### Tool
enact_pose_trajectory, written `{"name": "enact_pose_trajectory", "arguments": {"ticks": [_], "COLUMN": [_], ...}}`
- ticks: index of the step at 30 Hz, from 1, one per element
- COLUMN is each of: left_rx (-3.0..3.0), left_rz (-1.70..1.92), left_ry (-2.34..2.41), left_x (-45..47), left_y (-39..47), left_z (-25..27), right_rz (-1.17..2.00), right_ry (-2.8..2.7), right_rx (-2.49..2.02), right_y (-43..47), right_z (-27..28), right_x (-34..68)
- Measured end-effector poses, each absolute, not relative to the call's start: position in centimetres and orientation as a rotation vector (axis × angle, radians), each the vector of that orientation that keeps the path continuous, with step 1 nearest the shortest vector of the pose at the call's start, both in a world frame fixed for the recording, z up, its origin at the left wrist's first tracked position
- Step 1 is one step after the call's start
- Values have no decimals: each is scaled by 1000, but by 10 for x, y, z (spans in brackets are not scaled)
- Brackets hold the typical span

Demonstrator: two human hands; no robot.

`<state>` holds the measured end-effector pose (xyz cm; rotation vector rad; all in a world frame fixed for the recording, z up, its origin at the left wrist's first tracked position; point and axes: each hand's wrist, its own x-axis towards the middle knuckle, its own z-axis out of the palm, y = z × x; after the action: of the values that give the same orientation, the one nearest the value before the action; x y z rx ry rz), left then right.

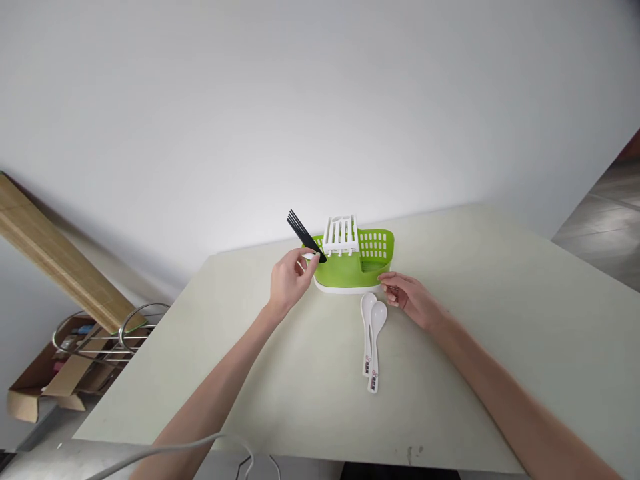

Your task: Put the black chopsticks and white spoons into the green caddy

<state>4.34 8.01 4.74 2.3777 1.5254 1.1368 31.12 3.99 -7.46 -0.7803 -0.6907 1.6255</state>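
A green plastic utensil basket (340, 272) with a white base stands on the table near the wall. Over its middle sits a white slatted rack (341, 235). Black chopsticks (303, 233) lean out of the left end. At that end, my left hand (291, 277) is closed, pinching what looks like a white spoon (310, 256), mostly hidden by the fingers. My right hand (407, 297) has its curled fingertips against the basket's right front edge. Two white spoons (376, 333) with printed handle ends lie side by side, partly overlapping, in front of the basket.
The pale table (300, 393) meets a grey-white wall (320, 120) behind the basket. Beyond its left edge are a metal rack (125, 340), an open cardboard box (65, 373) and a long tan board (65, 260). A grey cable (190, 443) crosses the lower left.
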Motion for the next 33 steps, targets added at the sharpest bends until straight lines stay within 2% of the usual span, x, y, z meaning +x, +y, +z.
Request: {"name": "enact_pose_trajectory", "arguments": {"ticks": [13, 26, 33], "left_rx": [1985, 1906, 1928], "left_rz": [1179, 1123, 1258], "left_ry": [1593, 1680, 1710], "left_x": [31, 30, 26], "left_y": [108, 145, 137], "left_z": [59, 59, 53], "right_rz": [1628, 1622, 1629], "right_ry": [-699, -692, -695], "right_rx": [-777, -782, -776], "right_y": [40, 40, 41], "right_z": [-77, -75, -77], "right_x": [312, 311, 311]}}
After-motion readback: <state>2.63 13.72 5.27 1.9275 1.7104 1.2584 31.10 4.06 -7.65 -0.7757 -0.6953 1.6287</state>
